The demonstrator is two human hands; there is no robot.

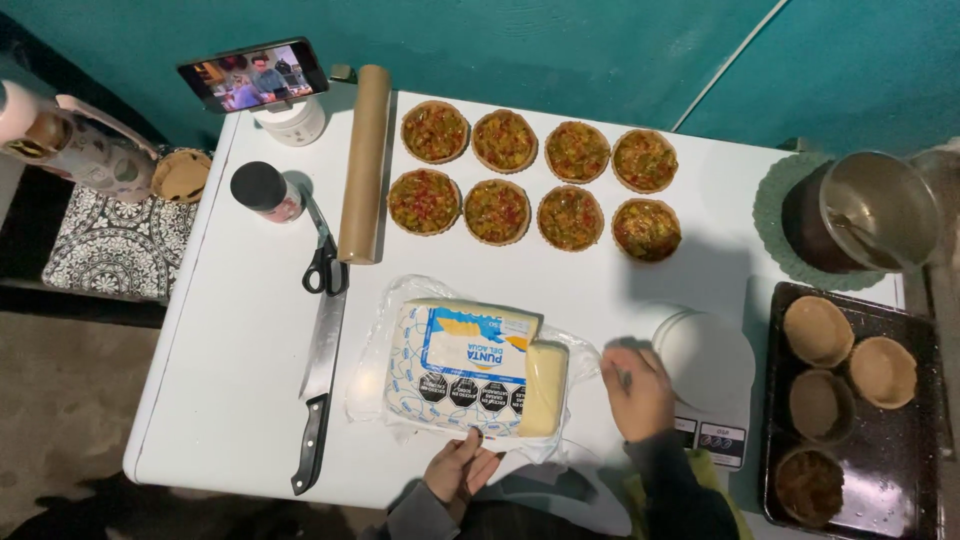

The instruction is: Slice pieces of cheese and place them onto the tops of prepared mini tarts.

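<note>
Your left hand [460,468] grips the wrapped cheese block's [480,367] near edge; right hand [637,393], beside the block, fingers closed, contents unclear.

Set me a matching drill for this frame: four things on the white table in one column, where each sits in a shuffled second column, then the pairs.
Things:
1. cheese block
2. long knife
3. scissors
4. filled tart shells

Places:
A. in two rows at the table's far side
B. beside the roll of brown paper
C. in an opened wrapper, between the left hand and right hand
D. near the table's left edge, handle toward the person

Pairs: 1-C, 2-D, 3-B, 4-A
</note>
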